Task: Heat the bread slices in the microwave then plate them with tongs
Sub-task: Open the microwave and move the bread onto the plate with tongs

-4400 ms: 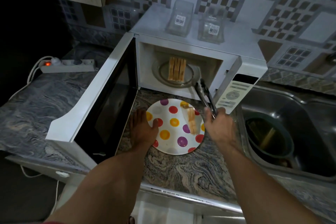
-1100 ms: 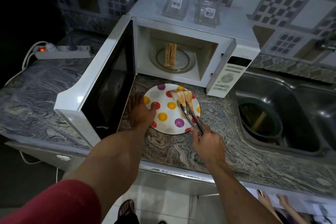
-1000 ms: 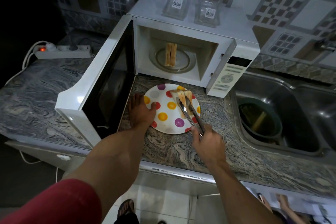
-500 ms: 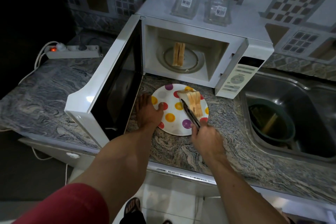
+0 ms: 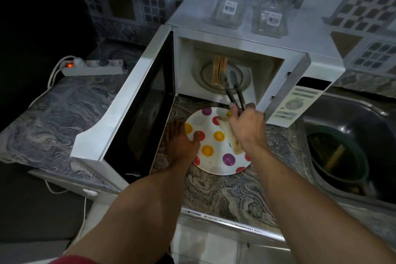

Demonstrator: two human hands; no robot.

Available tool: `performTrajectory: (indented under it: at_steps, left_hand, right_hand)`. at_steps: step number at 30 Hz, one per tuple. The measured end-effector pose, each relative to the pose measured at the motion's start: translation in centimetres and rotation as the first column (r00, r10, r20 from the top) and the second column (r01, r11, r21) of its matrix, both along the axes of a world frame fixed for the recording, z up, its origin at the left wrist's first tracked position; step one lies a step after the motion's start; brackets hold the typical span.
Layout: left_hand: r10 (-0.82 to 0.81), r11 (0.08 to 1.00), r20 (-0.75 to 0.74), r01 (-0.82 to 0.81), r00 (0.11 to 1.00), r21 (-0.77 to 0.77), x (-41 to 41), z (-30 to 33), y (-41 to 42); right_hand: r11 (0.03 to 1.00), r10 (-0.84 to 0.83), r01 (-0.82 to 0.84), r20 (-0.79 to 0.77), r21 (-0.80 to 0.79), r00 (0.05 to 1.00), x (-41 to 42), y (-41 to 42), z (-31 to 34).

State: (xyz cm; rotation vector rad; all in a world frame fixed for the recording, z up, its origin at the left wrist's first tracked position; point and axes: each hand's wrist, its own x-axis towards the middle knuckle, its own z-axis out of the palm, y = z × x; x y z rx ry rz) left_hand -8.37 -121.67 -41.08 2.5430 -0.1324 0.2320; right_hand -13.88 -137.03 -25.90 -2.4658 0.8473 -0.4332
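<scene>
Head view: tongs point(image 5: 232, 88) (right grip point(image 5: 246, 126)) beside bread point(image 5: 219, 68)

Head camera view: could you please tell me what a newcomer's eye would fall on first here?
Probably the polka-dot plate on the marbled counter in front of the open microwave, steadied at its near-left rim by the left hand and already carrying bread. Next, the right hand gripping dark tongs that reach into the oven toward the bread slices standing on edge on the turntable.
</scene>
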Motion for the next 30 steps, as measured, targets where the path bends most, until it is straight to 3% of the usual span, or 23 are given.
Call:
performTrajectory:
  at_steps: [7,30]
  left_hand:
    - [0.022,1.0,-0.008,-0.022,1.0,-0.01,0.0,0.1,-0.2]
    - [0.04,0.998,-0.048,-0.042,0.998,-0.042,-0.2,0.3,-0.4]
  right_hand:
    - [0.988,-0.055,0.06,-0.04,0.141,0.998,5.9,-1.8,0.2]
    - [0.989,-0.081,0.093,-0.114,0.112,0.99,9.6,-0.8,0.1]
